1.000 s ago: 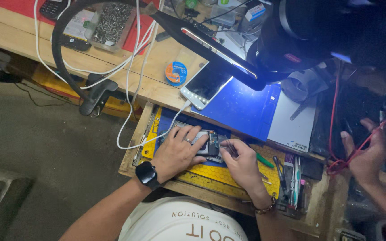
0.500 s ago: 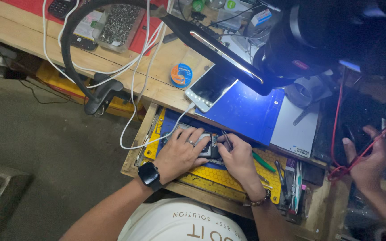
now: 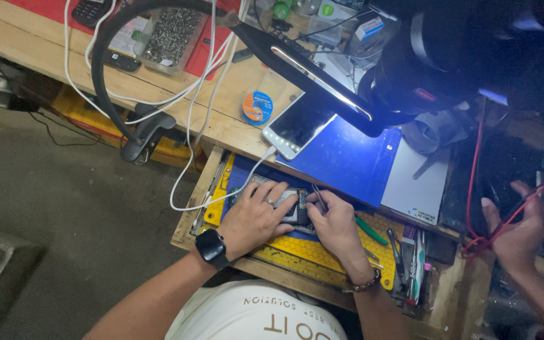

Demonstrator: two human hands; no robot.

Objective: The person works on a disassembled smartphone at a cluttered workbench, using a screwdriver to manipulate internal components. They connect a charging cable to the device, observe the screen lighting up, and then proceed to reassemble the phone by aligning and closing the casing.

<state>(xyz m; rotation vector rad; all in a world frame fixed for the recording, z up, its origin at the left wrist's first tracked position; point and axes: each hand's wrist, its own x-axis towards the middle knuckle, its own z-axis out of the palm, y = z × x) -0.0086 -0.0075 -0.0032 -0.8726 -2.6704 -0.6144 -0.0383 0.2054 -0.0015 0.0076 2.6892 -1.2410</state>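
On the far left there is bare grey floor [image 3: 64,208], wide and open, right up to the wooden edge of the bench [image 3: 234,123]. A black bendy lamp arm [image 3: 105,82] loops over the bench, and white cables [image 3: 190,126] hang down past the bench edge toward a pull-out wooden tray [image 3: 191,214]. A yellow mat [image 3: 322,252] lies in the tray and reaches almost to its front edge. The left hand [image 3: 256,217], with a black watch on the wrist, lies flat with its fingers spread a little, pressing down on a small opened phone [image 3: 294,211] in the middle of the mat. The right hand [image 3: 335,226] is just beside it, touching the phone, with its fingers pinched together on thin metal tweezers [image 3: 319,200]. There is little room between the two hands. Above them, on the bench, a white phone [image 3: 294,129] lies at the edge of a blue mat [image 3: 347,157], under the glowing lamp head [image 3: 322,82]. Right of the hands, small tools [image 3: 410,258] crowd the tray's right edge. On the far right, another person's hand [image 3: 517,226] is near red wires [image 3: 473,189].
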